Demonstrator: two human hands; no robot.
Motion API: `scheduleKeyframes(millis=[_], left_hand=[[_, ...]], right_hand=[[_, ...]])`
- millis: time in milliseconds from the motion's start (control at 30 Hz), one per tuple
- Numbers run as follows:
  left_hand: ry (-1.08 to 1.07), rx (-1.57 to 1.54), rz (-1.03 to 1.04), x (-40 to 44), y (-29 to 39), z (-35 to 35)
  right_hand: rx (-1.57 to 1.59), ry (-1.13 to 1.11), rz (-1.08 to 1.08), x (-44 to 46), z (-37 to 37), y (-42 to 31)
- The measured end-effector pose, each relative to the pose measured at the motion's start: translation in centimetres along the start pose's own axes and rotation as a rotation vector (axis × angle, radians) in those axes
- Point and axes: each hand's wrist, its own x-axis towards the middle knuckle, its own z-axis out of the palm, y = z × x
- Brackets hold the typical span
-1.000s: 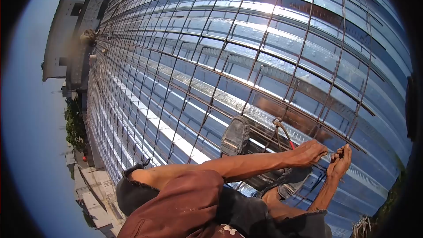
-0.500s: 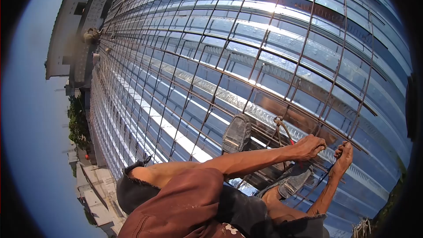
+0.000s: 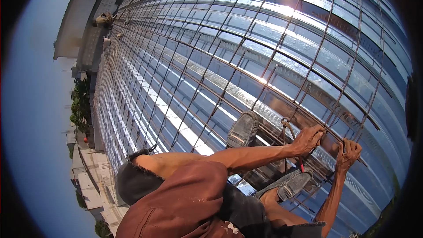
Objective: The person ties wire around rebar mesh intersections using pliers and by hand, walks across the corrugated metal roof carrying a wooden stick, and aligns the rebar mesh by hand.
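A shoe (image 3: pixel 243 130) is noted just left of the tool (image 3: pixel 289 128). Right of the tool, the left hand (image 3: pixel 308 141) has been raised, fingertips now brought to the bar (image 3: pixel 332 133); forearm outstretched, fingers bent inward, but clamping cannot be told. The bar runs right of the tool. Farther right of it, the right hand (image 3: pixel 349 152) has been turned back-up over the bar, wrist bent, fingers curled; closure unconfirmed. Handwork is thus centred on the bar.
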Motion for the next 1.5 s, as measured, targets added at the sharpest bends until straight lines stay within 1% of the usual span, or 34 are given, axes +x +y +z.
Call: scheduleKeyframes(millis=[167,200,233,267,300,333,367,433,467,533,567,633,667,733,767,800,867,900,967,1000,1100,1133,1200,1233,1300,1333,1367,1400,1433,1500], left_hand=[[-0.014,0.006,-0.027,-0.3,0.2,0.0],[-0.02,-0.004,-0.06,-0.4,0.6,0.0],[-0.034,-0.018,-0.091,-0.5,0.9,0.1],[-0.067,0.033,-0.086,-0.6,1.0,-0.1],[-0.139,0.063,-0.076,-0.7,0.8,-0.1],[-0.154,0.128,0.005,-0.8,-0.2,0.2],[-0.223,0.155,0.014,-0.8,0.2,0.3],[-0.407,0.322,-0.098,-1.0,1.2,0.3],[-0.467,0.439,-0.042,-1.0,1.0,0.3],[-0.452,0.503,-0.01,-1.7,0.5,0.3],[-0.474,0.489,-0.002,-1.5,0.2,0.6],[-0.417,0.478,-0.051,-1.5,0.4,0.6],[-0.422,0.478,-0.053,-1.4,0.6,0.6],[-0.433,0.618,-0.041,-1.2,1.0,0.7],[-0.432,0.601,-0.047,-1.1,0.7,0.8],[-0.436,0.599,-0.047,-1.1,0.2,0.8],[-0.413,0.608,-0.026,-1.0,-0.8,1.0],[-0.416,0.606,-0.023,-0.8,-0.4,1.2],[-0.432,0.578,-0.096,-0.8,0.4,1.3],[-0.434,0.577,-0.107,-0.9,0.2,1.4],[-0.426,0.543,-0.128,0.0,-0.2,1.8],[-0.429,0.493,-0.172,-0.1,-0.3,1.9],[-0.438,0.4,-0.26,-0.3,-0.5,2.0],[-0.405,0.375,-0.288,-0.3,-0.6,2.4],[-0.392,0.349,-0.312,-0.1,-0.5,3.5],[-0.373,0.32,-0.34,0.0,-0.4,4.1],[-0.373,0.318,-0.341,0.1,-0.5,4.7],[-0.334,0.339,-0.293,0.4,-0.6,5.2],[-0.295,0.359,-0.246,0.6,-0.6,5.8],[-0.276,0.342,-0.248,0.8,-0.3,6.8]], right_hand=[[0.063,0.024,-0.034,0.3,0.2,0.7],[0.085,0.036,-0.047,0.3,0.2,0.8],[0.108,0.06,-0.066,0.3,0.1,1.0],[0.179,0.101,-0.079,0.4,0.3,1.0],[0.266,0.156,-0.047,0.3,0.2,0.9],[0.341,0.219,0.015,0.0,-0.1,0.7],[0.466,0.313,0.18,-0.3,-0.3,0.6],[0.331,0.37,0.319,-1.2,-1.3,1.4],[0.219,0.361,0.284,-1.6,-1.7,2.1],[0.29,0.365,0.344,-2.3,-1.4,3.0],[0.268,0.371,0.357,-2.2,-1.7,3.3],[0.052,0.318,0.248,-1.6,-2.7,2.8],[0.051,0.317,0.253,-1.5,-2.7,3.1],[0.169,0.159,0.202,-1.2,-2.4,3.5],[0.112,0.129,0.19,-1.3,-2.2,3.5],[0.108,0.128,0.194,-1.3,-2.5,3.4],[0.133,0.02,0.266,-0.8,-3.1,3.6],[0.129,0.022,0.267,-0.8,-3.1,3.9],[0.118,0.08,0.202,-1.0,-2.6,4.3],[0.121,0.07,0.204,-1.1,-2.5,4.3],[0.147,0.13,0.219,-0.9,-2.7,4.4],[0.15,0.125,0.22,-0.8,-2.8,4.4],[0.183,0.028,0.297,-0.5,-3.3,4.3],[0.185,0.027,0.305,-0.3,-3.6,4.3],[0.248,-0.136,0.329,0.5,-4.2,4.9],[0.244,-0.136,0.328,0.9,-4.3,5.2],[0.343,-0.159,0.425,1.2,-4.4,5.4],[0.442,-0.183,0.523,1.5,-4.5,5.5],[0.442,-0.185,0.525,1.6,-4.5,5.5],[0.324,-0.193,0.513,1.7,-4.7,5.4]])
